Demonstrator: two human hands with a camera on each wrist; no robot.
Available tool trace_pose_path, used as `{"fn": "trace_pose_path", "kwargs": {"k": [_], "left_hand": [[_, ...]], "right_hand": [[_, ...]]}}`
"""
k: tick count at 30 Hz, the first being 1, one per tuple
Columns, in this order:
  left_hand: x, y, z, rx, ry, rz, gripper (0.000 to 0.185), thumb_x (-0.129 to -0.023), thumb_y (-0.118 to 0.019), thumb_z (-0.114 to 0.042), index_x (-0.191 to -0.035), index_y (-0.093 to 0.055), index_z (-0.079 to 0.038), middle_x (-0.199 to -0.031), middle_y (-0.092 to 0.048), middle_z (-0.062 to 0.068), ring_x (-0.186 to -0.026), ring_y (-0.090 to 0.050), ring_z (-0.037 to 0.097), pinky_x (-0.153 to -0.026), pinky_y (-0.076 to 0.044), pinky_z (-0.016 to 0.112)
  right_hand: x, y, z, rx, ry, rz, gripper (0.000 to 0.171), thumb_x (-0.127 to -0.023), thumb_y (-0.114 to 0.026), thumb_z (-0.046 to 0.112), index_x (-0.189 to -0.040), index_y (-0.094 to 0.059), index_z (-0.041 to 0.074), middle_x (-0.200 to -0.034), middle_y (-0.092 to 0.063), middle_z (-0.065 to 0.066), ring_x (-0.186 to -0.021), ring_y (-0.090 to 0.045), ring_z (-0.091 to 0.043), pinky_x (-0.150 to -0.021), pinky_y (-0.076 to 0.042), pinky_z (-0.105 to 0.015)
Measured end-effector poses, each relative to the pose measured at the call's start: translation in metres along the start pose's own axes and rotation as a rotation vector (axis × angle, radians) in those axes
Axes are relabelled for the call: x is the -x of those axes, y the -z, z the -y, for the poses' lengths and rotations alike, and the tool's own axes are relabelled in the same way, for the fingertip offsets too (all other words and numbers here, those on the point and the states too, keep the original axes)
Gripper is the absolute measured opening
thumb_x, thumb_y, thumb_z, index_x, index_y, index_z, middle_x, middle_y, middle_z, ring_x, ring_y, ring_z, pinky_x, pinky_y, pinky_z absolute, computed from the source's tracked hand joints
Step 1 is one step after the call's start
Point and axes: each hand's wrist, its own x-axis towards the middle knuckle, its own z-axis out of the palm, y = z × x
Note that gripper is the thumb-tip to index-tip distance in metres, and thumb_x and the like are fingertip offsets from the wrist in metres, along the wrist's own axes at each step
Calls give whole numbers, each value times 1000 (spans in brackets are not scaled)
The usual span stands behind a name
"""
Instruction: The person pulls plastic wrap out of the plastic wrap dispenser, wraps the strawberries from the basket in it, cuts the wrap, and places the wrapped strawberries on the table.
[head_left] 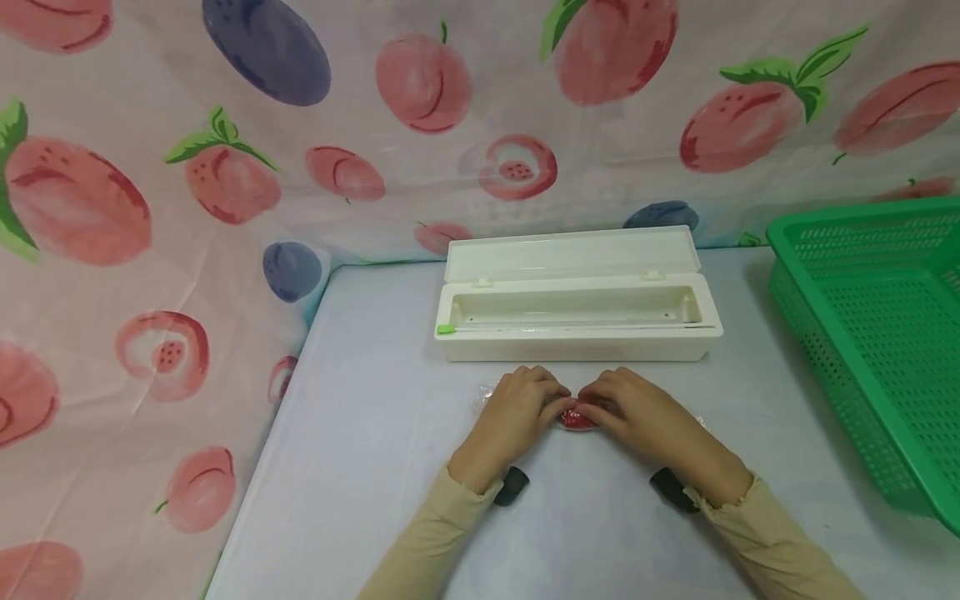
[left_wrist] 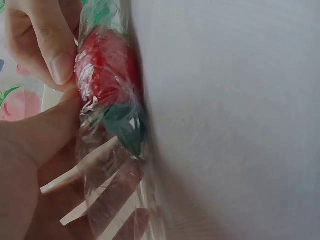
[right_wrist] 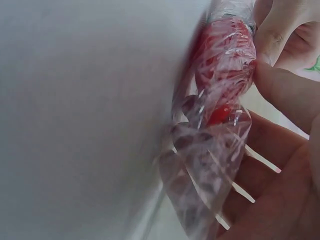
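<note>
Red strawberry (head_left: pixel 578 418) wrapped in clear cling film (left_wrist: pixel 107 190) is lying on the grey table (head_left: pixel 375 467), centred in front of the white film-dispenser box (head_left: pixel 577 321). Both hands are working it from either side. Left hand (head_left: pixel 517 417) is pinching the wrapped berry's left end, thumb and fingers curled onto the film; left wrist view is showing the green leafy cap under the wrap. Right hand (head_left: pixel 637 417) is gripping the right end the same way, fingers bunching loose film. Box is sitting open, lid tipped back, green slider tab at its left end. Green perforated basket (head_left: pixel 877 350) is sitting at the table's right edge, well apart from the hands.
</note>
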Motion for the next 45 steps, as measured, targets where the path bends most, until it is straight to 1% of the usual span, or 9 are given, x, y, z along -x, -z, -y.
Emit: {"fn": "trace_pose_path", "kwargs": {"k": [8, 12, 16, 21, 26, 33, 37, 40, 45], "left_hand": [[-1, -2, 0, 9, 7, -18, 20, -97, -65, -32, -99, -79, -18, -95, -72, -7, -92, -62, 14, -86, -49, 29], [-2, -3, 0, 16, -1, -15, 18, -96, -66, -31, -98, -79, -18, -93, -72, -8, -91, -63, 12, -86, -49, 27], [-3, -2, 1, 29, -24, -8, 18, -96, -67, -30, -99, -79, -18, -91, -73, -9, -89, -63, 10, -85, -49, 25], [-2, 5, 0, 25, -42, -6, 19, -95, -68, -30, -101, -79, -16, -94, -74, -6, -91, -66, 11, -86, -50, 28], [0, 19, 0, 55, -42, -40, 19, -94, -70, -28, -102, -78, -13, -98, -75, -3, -96, -67, 14, -89, -52, 30], [8, 46, 1, 162, 23, -118, 20, -93, -71, -26, -107, -76, -12, -106, -73, -3, -108, -65, 15, -95, -52, 32], [13, 64, 1, 185, 39, -178, 20, -93, -71, -26, -108, -76, -14, -109, -72, -4, -110, -63, 14, -98, -51, 33], [17, 75, 2, 193, 31, -246, 18, -92, -73, -24, -108, -76, -15, -108, -72, -5, -109, -63, 14, -97, -51, 32], [23, 89, 1, 217, -21, -410, 17, -91, -74, -18, -107, -74, -13, -106, -71, -3, -106, -63, 14, -95, -52, 31]], "right_hand": [[1, 2, 0, -40, -16, 32, 16, -92, -71, 25, -99, -75, 11, -90, -67, 7, -90, -59, -15, -81, -53, -39], [1, 1, -2, -52, -12, 59, 21, -90, -73, 29, -100, -76, 10, -89, -64, 7, -88, -56, -13, -78, -51, -36], [1, 0, -2, -45, 4, 70, 20, -89, -75, 30, -96, -76, 11, -87, -61, 9, -84, -52, -10, -75, -48, -32], [2, 1, -1, -32, 13, 59, 16, -87, -76, 28, -93, -75, 13, -86, -61, 9, -84, -52, -9, -74, -49, -33], [2, 3, 0, -12, 17, 36, 19, -87, -77, 30, -94, -75, 12, -87, -62, 8, -84, -54, -9, -74, -51, -34], [1, 13, 7, -4, 50, -16, 21, -85, -79, 28, -96, -75, 11, -90, -64, 7, -84, -56, -8, -76, -53, -34], [3, 22, 12, -12, 74, -51, 23, -84, -81, 29, -99, -76, 12, -93, -64, 7, -86, -56, -8, -76, -53, -34], [5, 28, 15, -27, 86, -85, 26, -81, -83, 29, -101, -76, 14, -95, -63, 8, -87, -56, -8, -76, -55, -34], [8, 37, 21, -56, 91, -182, 30, -77, -86, 27, -103, -76, 15, -98, -62, 8, -89, -57, -8, -74, -57, -35]]}}
